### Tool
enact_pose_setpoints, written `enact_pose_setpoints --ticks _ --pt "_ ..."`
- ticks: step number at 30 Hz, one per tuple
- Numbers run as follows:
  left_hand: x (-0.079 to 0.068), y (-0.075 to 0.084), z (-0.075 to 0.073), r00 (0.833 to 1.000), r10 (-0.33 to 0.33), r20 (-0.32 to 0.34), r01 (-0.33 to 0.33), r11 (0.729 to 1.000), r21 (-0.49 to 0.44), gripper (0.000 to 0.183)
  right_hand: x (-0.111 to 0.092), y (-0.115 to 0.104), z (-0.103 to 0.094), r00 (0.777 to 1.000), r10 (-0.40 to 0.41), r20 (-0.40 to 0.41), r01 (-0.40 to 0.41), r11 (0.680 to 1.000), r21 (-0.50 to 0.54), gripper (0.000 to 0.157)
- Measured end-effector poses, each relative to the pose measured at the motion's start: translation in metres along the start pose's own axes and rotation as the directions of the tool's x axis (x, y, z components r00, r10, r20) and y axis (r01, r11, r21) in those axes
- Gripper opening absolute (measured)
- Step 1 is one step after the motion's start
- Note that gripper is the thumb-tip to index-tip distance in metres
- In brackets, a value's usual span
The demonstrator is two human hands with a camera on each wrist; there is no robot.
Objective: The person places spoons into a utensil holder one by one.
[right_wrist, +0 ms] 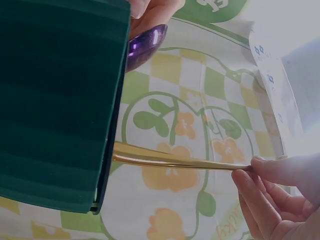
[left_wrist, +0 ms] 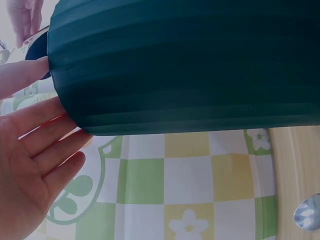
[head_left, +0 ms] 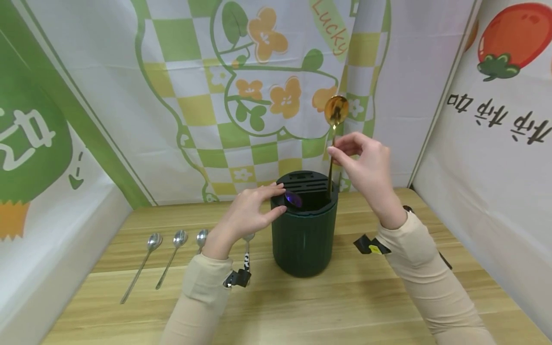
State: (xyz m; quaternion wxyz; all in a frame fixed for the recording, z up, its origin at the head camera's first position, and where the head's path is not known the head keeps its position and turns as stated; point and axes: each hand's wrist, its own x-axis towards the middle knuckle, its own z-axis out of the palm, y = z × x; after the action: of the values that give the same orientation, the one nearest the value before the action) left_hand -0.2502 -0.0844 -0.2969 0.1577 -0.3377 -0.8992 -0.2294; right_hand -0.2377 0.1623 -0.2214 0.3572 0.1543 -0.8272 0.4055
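My right hand [head_left: 364, 163] pinches a gold spoon [head_left: 337, 110] by its handle just below the bowl. The spoon stands upright, bowl up, with its handle end inside the dark green ribbed utensil holder [head_left: 304, 244]. In the right wrist view, the gold handle widens toward the holder's mouth, while the bowl is out of sight. My left hand [head_left: 252, 208] rests at the holder's left rim, its fingers nearly straight and the thumb at the near side. Beside those fingers, a purple spoon [right_wrist: 147, 45] pokes out of the holder; its handle is hidden inside.
Left of the holder, several silver spoons lie on the wooden table [head_left: 302, 306], including a leftmost spoon [head_left: 142, 268] and another spoon [head_left: 174, 254]. A spoon with a black-and-white handle [head_left: 247, 261] lies near my left wrist. Printed cloth [head_left: 185, 100] hangs behind.
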Motion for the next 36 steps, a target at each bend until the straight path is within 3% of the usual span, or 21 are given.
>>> enact_pose_setpoints --ticks 22,36 --pt "0.001 0.001 0.0 1.0 0.001 -0.003 -0.001 1.0 0.001 0.045 -0.008 0.01 0.003 0.998 0.027 0.048 -0.023 0.997 -0.076 0.022" --pt "0.0 0.001 0.0 1.0 0.01 -0.01 -0.01 1.0 -0.01 0.044 -0.011 0.009 -0.001 0.984 0.087 0.155 -0.063 0.986 -0.152 0.022"
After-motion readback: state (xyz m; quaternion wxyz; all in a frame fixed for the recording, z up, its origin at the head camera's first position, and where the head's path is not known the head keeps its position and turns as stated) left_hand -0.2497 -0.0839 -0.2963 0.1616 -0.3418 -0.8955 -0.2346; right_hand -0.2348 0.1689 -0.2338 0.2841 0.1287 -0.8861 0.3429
